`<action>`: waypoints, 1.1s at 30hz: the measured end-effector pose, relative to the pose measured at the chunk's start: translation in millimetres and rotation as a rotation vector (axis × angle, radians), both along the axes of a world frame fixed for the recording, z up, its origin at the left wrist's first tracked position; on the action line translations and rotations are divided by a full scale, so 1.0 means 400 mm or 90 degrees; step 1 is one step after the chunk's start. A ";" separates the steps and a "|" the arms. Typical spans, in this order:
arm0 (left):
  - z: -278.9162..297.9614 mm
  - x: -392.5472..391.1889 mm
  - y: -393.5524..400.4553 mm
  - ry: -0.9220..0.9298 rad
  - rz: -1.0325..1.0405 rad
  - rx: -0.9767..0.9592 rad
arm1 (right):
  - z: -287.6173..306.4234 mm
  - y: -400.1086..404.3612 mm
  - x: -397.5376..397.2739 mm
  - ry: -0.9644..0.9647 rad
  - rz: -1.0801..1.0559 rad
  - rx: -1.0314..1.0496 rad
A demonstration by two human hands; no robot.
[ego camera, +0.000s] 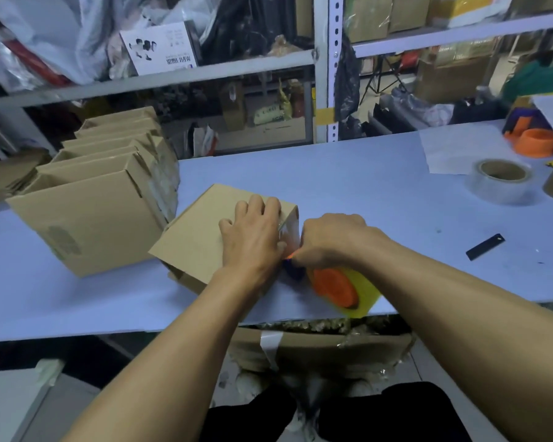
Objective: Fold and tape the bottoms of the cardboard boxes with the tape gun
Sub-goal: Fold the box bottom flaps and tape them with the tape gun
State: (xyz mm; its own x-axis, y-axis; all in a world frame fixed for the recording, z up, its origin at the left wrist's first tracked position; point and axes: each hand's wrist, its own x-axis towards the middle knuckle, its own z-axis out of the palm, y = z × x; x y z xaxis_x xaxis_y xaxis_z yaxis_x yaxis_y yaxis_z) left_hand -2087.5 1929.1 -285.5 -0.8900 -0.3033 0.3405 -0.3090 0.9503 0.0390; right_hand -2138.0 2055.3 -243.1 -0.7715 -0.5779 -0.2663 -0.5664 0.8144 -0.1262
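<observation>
A brown cardboard box (pixel 201 231) lies bottom-up near the table's front edge. My left hand (pixel 253 237) presses flat on its folded bottom flaps, fingers spread. My right hand (pixel 329 240) grips the tape gun (pixel 342 288), an orange and yellow dispenser, at the box's right edge. A strip of clear tape (pixel 289 229) runs over that edge between my two hands. The gun's handle is hidden under my right hand.
A row of several taped boxes (pixel 103 186) lies at the left. Two tape rolls (pixel 502 183) and a second orange dispenser (pixel 537 141) sit at the right. A black blade (pixel 485 247) lies on the blue table (pixel 380 193). Shelving stands behind.
</observation>
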 end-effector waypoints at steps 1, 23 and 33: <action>0.000 0.000 0.001 -0.006 0.004 -0.017 | 0.000 0.009 -0.009 -0.010 -0.009 -0.006; 0.190 0.038 -0.026 0.086 0.047 0.719 | 0.019 0.221 0.016 0.091 0.028 -0.554; 0.199 0.056 -0.019 0.037 -0.007 0.946 | 0.011 0.197 0.035 0.115 0.072 -0.568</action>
State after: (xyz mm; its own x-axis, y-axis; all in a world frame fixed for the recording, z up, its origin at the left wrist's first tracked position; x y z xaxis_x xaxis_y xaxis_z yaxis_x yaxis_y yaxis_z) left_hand -2065.0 1921.5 -205.9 -0.8909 -0.3902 -0.2323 -0.2659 0.0334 0.9634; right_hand -2123.9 2134.1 -238.7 -0.6841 -0.5860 0.4343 -0.7092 0.3952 -0.5839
